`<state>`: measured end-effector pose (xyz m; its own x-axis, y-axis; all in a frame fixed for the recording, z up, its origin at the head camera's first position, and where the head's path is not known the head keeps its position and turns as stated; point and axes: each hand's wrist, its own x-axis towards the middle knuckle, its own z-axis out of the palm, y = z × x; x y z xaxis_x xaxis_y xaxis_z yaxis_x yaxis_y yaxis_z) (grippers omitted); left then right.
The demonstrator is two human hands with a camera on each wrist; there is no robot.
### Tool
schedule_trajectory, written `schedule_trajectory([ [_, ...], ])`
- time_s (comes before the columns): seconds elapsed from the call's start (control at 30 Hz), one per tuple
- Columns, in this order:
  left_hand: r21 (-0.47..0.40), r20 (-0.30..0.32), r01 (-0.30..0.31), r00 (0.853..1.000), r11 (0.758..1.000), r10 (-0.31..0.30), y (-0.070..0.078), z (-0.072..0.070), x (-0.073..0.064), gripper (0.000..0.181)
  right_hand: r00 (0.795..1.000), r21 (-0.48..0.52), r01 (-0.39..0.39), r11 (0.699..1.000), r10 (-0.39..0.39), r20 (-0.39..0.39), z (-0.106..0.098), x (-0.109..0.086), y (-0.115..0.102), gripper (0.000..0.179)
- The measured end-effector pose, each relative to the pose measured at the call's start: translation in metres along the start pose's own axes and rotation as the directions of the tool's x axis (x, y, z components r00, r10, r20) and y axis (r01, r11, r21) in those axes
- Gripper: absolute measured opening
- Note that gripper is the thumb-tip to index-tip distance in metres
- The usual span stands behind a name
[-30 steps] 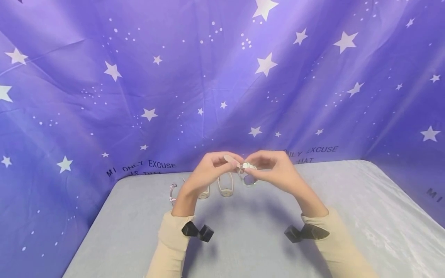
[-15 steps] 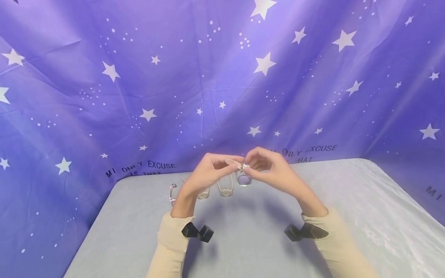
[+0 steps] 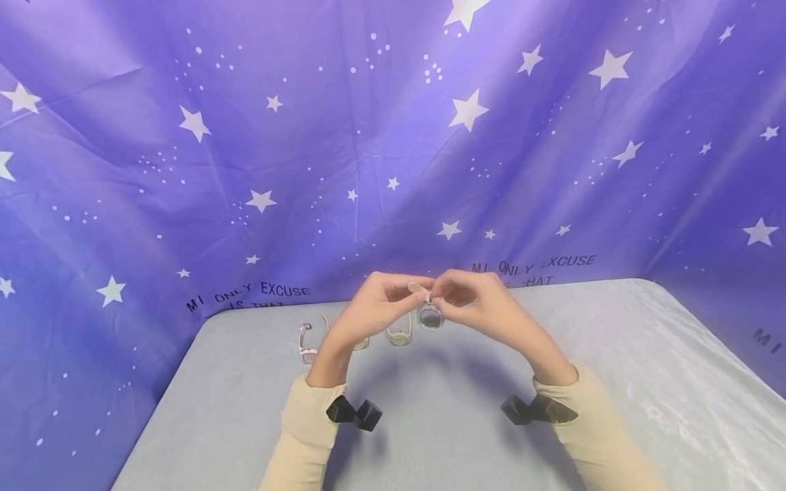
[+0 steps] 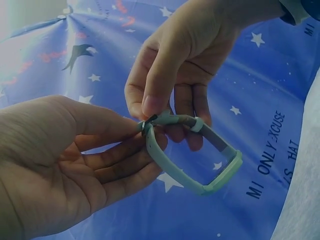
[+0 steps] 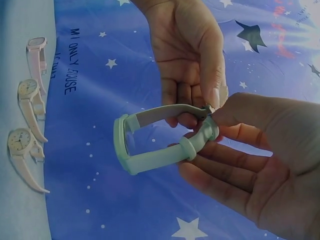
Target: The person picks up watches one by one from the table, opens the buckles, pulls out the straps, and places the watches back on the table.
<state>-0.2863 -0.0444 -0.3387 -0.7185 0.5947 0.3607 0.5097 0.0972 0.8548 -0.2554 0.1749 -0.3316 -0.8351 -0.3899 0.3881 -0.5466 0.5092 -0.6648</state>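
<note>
Above the far part of the table, a pale green wristwatch [image 3: 431,317] hangs from both hands, its strap looped and its squarish case lowest in the head view. My left hand [image 3: 377,307] pinches one strap end between thumb and forefinger. Opposite it, my right hand [image 3: 488,303] pinches the other strap end, right at the buckle [image 4: 148,121]. The two thumbs nearly meet there. In the right wrist view the strap [image 5: 165,159] shows its keeper loop and the case [image 5: 121,145] side-on. Fingertips partly hide the buckle.
Three other watches stand on the grey-clothed table [image 3: 442,423]: a pink square one [image 5: 36,47] and two pale round-faced ones, one in the middle [image 5: 28,89] and one nearest [image 5: 21,142]. A purple star-printed curtain [image 3: 393,136] hangs behind the table's far edge.
The watch case has swung left and settled under the fingertips, its face turning darker. My left hand has shifted slightly right, and my right fingers have closed in on the buckle.
</note>
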Motion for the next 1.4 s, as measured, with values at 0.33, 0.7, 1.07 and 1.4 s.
schedule_trajectory([
  [0.33, -0.065, -0.065, 0.098, 0.993, 0.993, -0.102, 0.0021, 0.0009, 0.0004, 0.023, 1.000, 0.069, 0.004, 0.998, -0.006, 0.025, 0.0036, 0.0038, 0.0050, 0.013],
  [0.7, -0.365, -0.127, 0.174, 0.964, 0.915, -0.234, -0.0041, 0.0039, 0.0052, 0.021, 1.000, 0.116, -0.018, 0.993, 0.018, -0.002, -0.0018, 0.0048, 0.0100, 0.014],
  [1.07, -0.267, -0.120, 0.193, 0.965, 0.944, -0.231, 0.0002, 0.0024, 0.0023, 0.014, 0.999, 0.096, -0.032, 0.995, 0.030, 0.027, -0.0006, 0.0034, 0.0064, 0.012],
  [1.4, -0.164, -0.082, 0.168, 0.980, 0.972, -0.183, 0.0027, 0.0024, -0.0001, 0.016, 0.997, 0.052, -0.060, 0.997, 0.058, 0.041, 0.0018, 0.0033, 0.0035, 0.010],
])
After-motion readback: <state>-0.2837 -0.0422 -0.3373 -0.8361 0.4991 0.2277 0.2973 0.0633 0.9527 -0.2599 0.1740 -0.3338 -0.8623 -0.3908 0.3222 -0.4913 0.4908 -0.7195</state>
